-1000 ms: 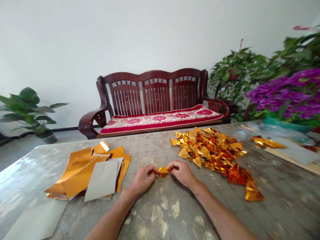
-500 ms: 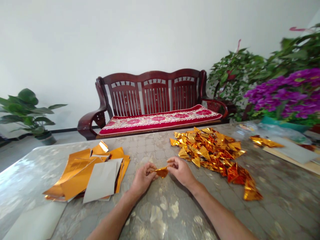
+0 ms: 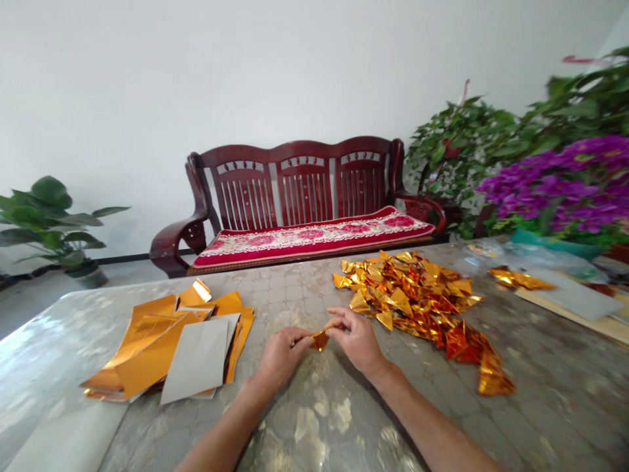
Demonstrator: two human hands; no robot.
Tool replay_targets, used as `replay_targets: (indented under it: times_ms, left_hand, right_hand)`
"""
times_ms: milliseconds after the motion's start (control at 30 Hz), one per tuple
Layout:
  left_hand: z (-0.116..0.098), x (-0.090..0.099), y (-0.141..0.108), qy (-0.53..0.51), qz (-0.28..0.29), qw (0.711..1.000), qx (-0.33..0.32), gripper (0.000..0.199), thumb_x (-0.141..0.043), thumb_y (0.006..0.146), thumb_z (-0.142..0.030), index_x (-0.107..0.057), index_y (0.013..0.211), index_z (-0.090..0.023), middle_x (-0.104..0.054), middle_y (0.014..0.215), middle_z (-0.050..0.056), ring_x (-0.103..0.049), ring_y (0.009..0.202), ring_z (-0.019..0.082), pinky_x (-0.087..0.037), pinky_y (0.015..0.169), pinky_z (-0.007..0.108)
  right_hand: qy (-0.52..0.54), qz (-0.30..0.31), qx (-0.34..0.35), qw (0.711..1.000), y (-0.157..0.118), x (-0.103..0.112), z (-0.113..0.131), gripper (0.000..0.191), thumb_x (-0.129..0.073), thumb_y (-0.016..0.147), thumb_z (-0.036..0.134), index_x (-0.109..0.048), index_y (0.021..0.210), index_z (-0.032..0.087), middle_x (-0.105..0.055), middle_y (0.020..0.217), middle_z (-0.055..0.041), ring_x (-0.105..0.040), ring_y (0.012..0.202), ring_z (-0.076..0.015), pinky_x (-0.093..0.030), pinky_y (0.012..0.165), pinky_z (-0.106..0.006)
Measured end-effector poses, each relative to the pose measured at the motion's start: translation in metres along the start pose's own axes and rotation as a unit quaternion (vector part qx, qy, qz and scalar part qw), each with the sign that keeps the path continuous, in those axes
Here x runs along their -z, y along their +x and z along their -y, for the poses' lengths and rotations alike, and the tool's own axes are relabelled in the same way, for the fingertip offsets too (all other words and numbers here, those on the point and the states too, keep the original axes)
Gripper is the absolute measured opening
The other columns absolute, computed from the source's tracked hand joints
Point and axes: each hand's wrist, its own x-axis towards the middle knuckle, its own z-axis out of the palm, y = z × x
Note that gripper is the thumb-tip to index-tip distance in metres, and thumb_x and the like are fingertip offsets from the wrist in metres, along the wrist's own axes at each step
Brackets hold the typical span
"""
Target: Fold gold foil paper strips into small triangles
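My left hand (image 3: 281, 357) and right hand (image 3: 356, 341) meet above the desk (image 3: 373, 419), and between them I pinch a small piece of gold-orange foil (image 3: 319, 339), its pointed end showing just below my fingers (image 3: 340, 321). The fingers of both hands are closed on it, but they hide most of it, so I cannot tell how many folds it has. Beyond my right hand lies a large, loose heap of folded foil triangles (image 3: 407, 295), the work done so far. To the left of my hands, a stack of flat foil sheets (image 3: 147, 347) remains unfolded, partly covered by a grey card (image 3: 199, 357).
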Motion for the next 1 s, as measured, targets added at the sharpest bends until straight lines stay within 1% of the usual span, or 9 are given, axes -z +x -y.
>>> replay_targets:
  times_ms: [133,200,433,500,567,633,767,900,1000]
  left_hand:
    - [0.006,0.000,0.001,0.008,0.006,1.000,0.015,0.046,-0.042,0.094,-0.039,-0.071,0.068,-0.016,-0.065,0.064,0.001,-0.055,0.063,0.016,-0.033,0.058,0.026]
    - [0.007,0.001,0.002,0.001,0.009,1.000,0.025,0.050,-0.039,0.094,-0.042,-0.067,0.064,-0.014,-0.058,0.060,0.000,-0.049,0.059,0.014,-0.028,0.056,0.025]
    - [0.004,0.002,0.002,-0.071,0.054,0.995,0.052,0.043,-0.045,0.090,-0.043,-0.074,0.079,-0.014,-0.057,0.062,-0.001,-0.045,0.060,0.013,-0.029,0.056,0.024]
    - [0.004,0.000,0.002,-0.080,0.054,0.994,0.060,0.038,-0.048,0.089,-0.041,-0.075,0.081,-0.015,-0.058,0.061,-0.001,-0.046,0.059,0.013,-0.030,0.055,0.023]
    - [0.003,-0.002,0.001,-0.083,0.033,0.994,0.064,0.033,-0.051,0.086,-0.037,-0.076,0.080,-0.017,-0.062,0.062,-0.001,-0.050,0.060,0.014,-0.033,0.056,0.023]
    - [0.002,-0.004,0.002,-0.097,-0.007,0.993,0.073,0.027,-0.055,0.081,-0.035,-0.075,0.077,-0.017,-0.065,0.064,0.000,-0.054,0.061,0.015,-0.037,0.058,0.024]
    - [-0.002,-0.009,0.005,-0.214,-0.081,0.966,0.118,0.027,-0.067,0.070,-0.040,-0.071,0.080,-0.015,-0.065,0.063,0.001,-0.054,0.055,0.013,-0.041,0.052,0.023]
    - [-0.010,-0.018,0.005,-0.332,-0.104,0.934,0.086,0.042,-0.077,0.062,-0.036,-0.067,0.097,-0.015,-0.072,0.081,0.005,-0.062,0.065,0.014,-0.047,0.056,0.022]
    - [-0.015,-0.024,0.005,-0.329,-0.125,0.933,0.073,0.034,-0.072,0.067,-0.032,-0.069,0.097,-0.015,-0.074,0.084,0.005,-0.065,0.069,0.015,-0.049,0.061,0.023]
  right_hand:
    - [0.003,-0.009,0.006,1.000,0.002,0.002,-0.002,0.036,-0.064,0.072,0.022,-0.064,0.109,0.019,-0.074,0.079,0.0000,-0.068,0.073,-0.0171,-0.053,0.076,-0.031]
    - [0.004,-0.012,0.008,1.000,0.003,0.003,-0.002,0.036,-0.064,0.072,0.022,-0.065,0.108,0.018,-0.074,0.078,0.0000,-0.068,0.073,-0.0172,-0.053,0.075,-0.031]
    - [0.023,-0.010,-0.003,1.000,0.003,0.001,-0.006,0.035,-0.065,0.070,0.023,-0.065,0.105,0.018,-0.073,0.078,-0.0004,-0.067,0.072,-0.0170,-0.053,0.074,-0.031]
    - [0.032,-0.011,-0.010,0.999,0.004,0.000,-0.008,0.035,-0.065,0.069,0.023,-0.065,0.104,0.018,-0.073,0.077,-0.0003,-0.067,0.072,-0.0168,-0.052,0.073,-0.031]
    - [0.044,-0.013,-0.022,0.999,0.004,0.000,-0.009,0.034,-0.066,0.069,0.023,-0.065,0.102,0.018,-0.072,0.076,-0.0003,-0.067,0.071,-0.0166,-0.052,0.072,-0.030]
    - [0.057,-0.012,-0.037,0.998,0.005,0.000,-0.010,0.030,-0.066,0.068,0.024,-0.065,0.097,0.017,-0.071,0.075,-0.0006,-0.066,0.069,-0.0164,-0.052,0.069,-0.029]
    - [0.079,-0.029,-0.070,0.994,0.007,0.002,-0.011,0.023,-0.067,0.067,0.028,-0.064,0.088,0.018,-0.067,0.074,-0.0007,-0.063,0.066,-0.0160,-0.052,0.062,-0.027]
    - [0.118,-0.056,-0.100,0.986,0.006,0.003,-0.010,0.025,-0.068,0.068,0.030,-0.062,0.089,0.019,-0.065,0.072,0.0004,-0.061,0.063,-0.0153,-0.050,0.058,-0.026]
    - [0.124,-0.040,-0.101,0.986,0.004,0.002,-0.011,0.024,-0.067,0.068,0.030,-0.061,0.089,0.019,-0.062,0.070,0.0016,-0.059,0.061,-0.0147,-0.049,0.057,-0.026]
